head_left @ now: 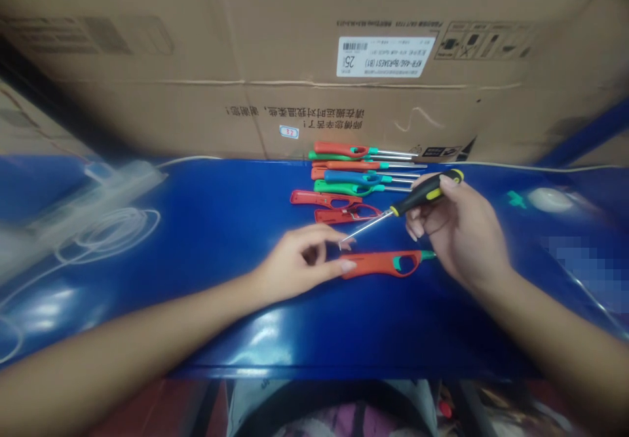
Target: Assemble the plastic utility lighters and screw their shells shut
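My right hand (466, 234) is closed around the black and yellow handle of a screwdriver (423, 192), its metal shaft slanting down to the left. The tip ends beside the fingertips of my left hand (299, 260). Thumb and fingers of that hand close on the left end of an orange gas lighter (373, 264), which lies flat with its green nozzle end pointing right. Whether a small part sits at the fingertips, I cannot tell. Behind lie a red lighter shell (324, 198) and another red shell (346, 214) with an open frame.
Several long-nosed lighters, including a blue one (351, 177) and a green one (341, 188), lie stacked at the back against a cardboard box (196, 109). A coiled white cable (108, 234) lies left on the blue table (221, 339). A white round object (550, 200) sits right.
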{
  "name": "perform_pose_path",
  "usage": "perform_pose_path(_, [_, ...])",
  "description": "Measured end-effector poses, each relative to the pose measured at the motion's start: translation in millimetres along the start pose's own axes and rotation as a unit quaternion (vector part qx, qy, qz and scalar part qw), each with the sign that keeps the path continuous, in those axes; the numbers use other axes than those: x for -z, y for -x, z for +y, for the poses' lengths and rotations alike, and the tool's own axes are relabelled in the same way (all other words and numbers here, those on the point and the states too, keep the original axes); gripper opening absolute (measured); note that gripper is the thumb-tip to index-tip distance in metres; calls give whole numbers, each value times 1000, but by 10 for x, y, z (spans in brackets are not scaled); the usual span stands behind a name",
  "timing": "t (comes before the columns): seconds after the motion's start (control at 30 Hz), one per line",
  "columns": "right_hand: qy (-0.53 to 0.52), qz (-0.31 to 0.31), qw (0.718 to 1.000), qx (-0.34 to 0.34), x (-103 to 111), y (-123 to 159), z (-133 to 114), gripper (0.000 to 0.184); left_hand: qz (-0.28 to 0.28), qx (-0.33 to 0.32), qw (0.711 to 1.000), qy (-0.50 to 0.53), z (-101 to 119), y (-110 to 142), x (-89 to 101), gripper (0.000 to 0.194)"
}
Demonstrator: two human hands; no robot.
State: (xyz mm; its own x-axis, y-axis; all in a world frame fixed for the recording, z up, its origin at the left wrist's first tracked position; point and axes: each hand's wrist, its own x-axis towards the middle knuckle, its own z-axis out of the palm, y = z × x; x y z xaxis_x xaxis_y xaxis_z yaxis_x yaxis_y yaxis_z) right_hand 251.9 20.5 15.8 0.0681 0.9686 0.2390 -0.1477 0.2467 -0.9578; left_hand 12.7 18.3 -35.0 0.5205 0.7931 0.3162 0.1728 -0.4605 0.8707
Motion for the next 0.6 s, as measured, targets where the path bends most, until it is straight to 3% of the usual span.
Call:
perform_pose_path(0.17, [-6, -2, 1000, -1, 6, -6, 22, 19, 23, 11, 998, 53, 47, -9, 24, 19])
perform_pose_path(0.6, [26, -8, 1000, 6, 17, 9, 11, 18, 48, -22, 999, -7, 59, -12, 35, 11])
